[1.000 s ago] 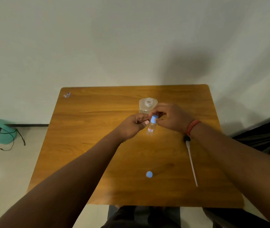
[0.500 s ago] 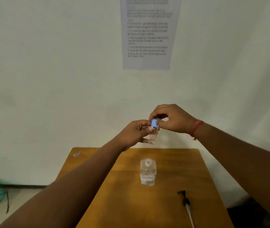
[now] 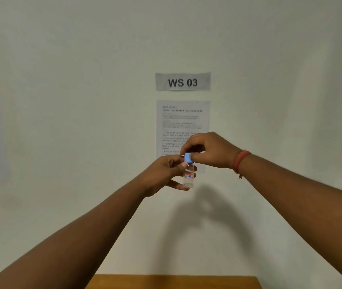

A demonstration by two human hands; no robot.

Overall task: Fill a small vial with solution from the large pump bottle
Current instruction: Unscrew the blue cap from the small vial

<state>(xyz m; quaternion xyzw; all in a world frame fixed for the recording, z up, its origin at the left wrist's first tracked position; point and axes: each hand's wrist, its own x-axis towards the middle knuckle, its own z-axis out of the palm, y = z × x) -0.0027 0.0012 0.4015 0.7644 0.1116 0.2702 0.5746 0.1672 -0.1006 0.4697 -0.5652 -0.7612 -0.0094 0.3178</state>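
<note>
A: Where do we have the vial (image 3: 188,175)?

B: Raised upright before the wall, at twelve o'clock from the table (image 3: 172,282) edge. Our left hand (image 3: 165,174) curls its fingers round the glass.

A: And our right hand (image 3: 209,151)?

B: At one o'clock of the left, thumb and fingers pinching the blue cap (image 3: 188,157).

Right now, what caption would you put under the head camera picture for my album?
Left hand holds up a small vial while the right hand pinches its blue cap, below a "WS 03" sign.
</note>
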